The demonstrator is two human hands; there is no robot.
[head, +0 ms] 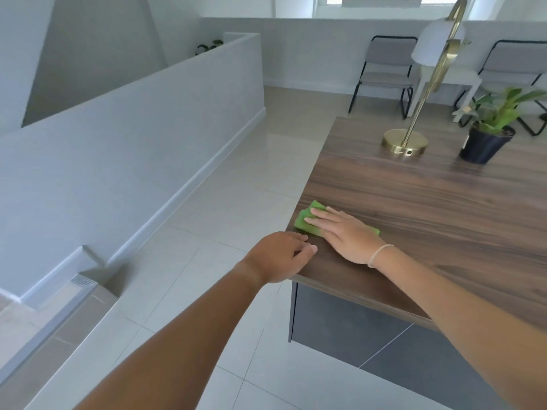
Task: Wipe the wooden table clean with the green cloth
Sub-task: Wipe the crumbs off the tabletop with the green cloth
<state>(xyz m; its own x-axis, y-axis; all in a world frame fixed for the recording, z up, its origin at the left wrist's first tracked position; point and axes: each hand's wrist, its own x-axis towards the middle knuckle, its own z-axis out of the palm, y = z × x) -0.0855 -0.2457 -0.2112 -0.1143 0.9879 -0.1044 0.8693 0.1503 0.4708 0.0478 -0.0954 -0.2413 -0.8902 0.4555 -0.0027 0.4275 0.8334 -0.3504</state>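
Two hands | right hand (347,236) flat on green cloth (305,221), long axis crosswise | left hand (279,255) fingers curled, empty

text: none legible | labels: none | brands: none | numbers: none | signs: none

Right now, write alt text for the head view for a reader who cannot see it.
The right hand presses a green cloth flat near the corner of a wooden table, while the left hand rests on the table's edge. Farther back on the table stand a brass lamp and a potted plant.
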